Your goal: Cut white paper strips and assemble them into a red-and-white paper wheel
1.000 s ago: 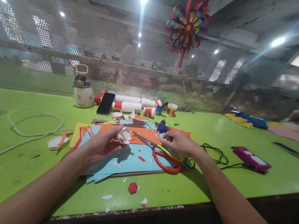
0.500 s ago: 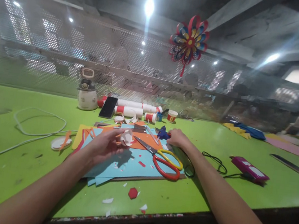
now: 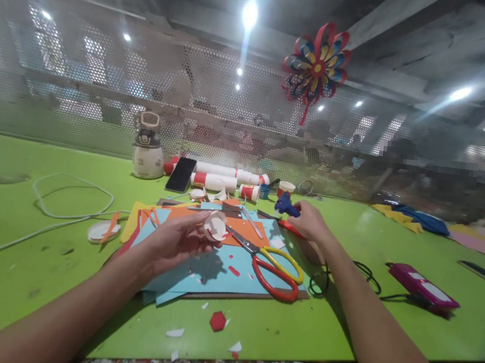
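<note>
Between the thumb and fingers of my left hand [image 3: 180, 236] is a small white cut paper cup piece [image 3: 214, 226] with red bits on it. It is held above the blue and orange paper sheets. My right hand [image 3: 308, 220] is closed around a dark blue glue gun [image 3: 286, 206], whose tip points down to the left over the paper. Large scissors [image 3: 277, 274] with one red and one yellow handle lie on the sheets between my hands. A second red handle [image 3: 292, 229] shows beneath my right hand, partly hidden.
Paper cups [image 3: 249, 192], a phone [image 3: 181, 174] and a white bottle [image 3: 148, 158] stand or lie along the back. A purple device [image 3: 423, 288] with a black cable is at right. A white cable [image 3: 56, 220] loops at left. Paper scraps [image 3: 217, 321] dot the front edge.
My right hand has lifted the glue gun up off the paper, uncovering a red handle under it. My left hand keeps the cup piece at about the same place. The view has shifted slightly left.
</note>
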A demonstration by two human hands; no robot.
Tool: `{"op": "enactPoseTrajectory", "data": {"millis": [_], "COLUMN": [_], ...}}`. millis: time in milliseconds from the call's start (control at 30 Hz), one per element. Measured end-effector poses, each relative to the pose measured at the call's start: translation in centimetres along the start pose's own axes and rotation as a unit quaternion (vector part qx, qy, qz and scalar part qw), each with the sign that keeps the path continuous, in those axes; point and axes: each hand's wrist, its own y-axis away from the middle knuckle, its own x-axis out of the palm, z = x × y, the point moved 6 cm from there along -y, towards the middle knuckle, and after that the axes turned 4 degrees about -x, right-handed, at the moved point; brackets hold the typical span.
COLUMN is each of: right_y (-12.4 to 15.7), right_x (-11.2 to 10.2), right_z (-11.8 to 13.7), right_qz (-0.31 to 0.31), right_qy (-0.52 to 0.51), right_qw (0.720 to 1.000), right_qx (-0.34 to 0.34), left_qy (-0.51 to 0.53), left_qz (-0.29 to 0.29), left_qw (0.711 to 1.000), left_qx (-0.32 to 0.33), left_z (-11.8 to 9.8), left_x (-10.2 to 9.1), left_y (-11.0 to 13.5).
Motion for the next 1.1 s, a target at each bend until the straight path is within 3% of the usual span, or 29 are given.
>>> {"op": "enactPoseTrajectory", "data": {"millis": [100, 233, 333, 367, 467, 667, 1100], "right_y": [1.1, 4.4, 7.4, 8.2, 9.3, 9.2, 9.5], "right_x": [-2.0, -3.1, -2.8, -2.6, -2.8, -2.5, -2.7], "right_z": [2.0, 6.6, 9.9, 10.7, 11.9, 11.1, 11.0], "right_qz": [-0.022, 0.030, 0.147, 0.183, 0.186, 0.127, 0.073], "right_qy": [-0.122, -0.263, -0.357, -0.348, -0.290, -0.166, -0.091], "right_qw": [0.991, 0.952, 0.899, 0.893, 0.905, 0.948, 0.965], "right_qx": [-0.048, -0.155, -0.206, -0.218, -0.250, -0.241, -0.236], "left_qy": [0.003, 0.001, 0.002, 0.002, 0.002, 0.003, -0.001], "left_qz": [0.003, -0.006, -0.011, -0.011, -0.001, 0.006, 0.015], "left_qw": [1.000, 1.000, 1.000, 1.000, 0.999, 0.999, 0.999], "left_qx": [0.004, 0.021, 0.026, 0.028, 0.035, 0.035, 0.040], "left_z": [-0.3, -0.6, -0.7, -0.8, -0.9, -0.8, -0.7], "left_x": [0.3, 0.2, 0.3, 0.3, 0.4, 0.6, 0.9], "left_y": [0.2, 0.3, 0.3, 0.3, 0.4, 0.5, 0.4]}}
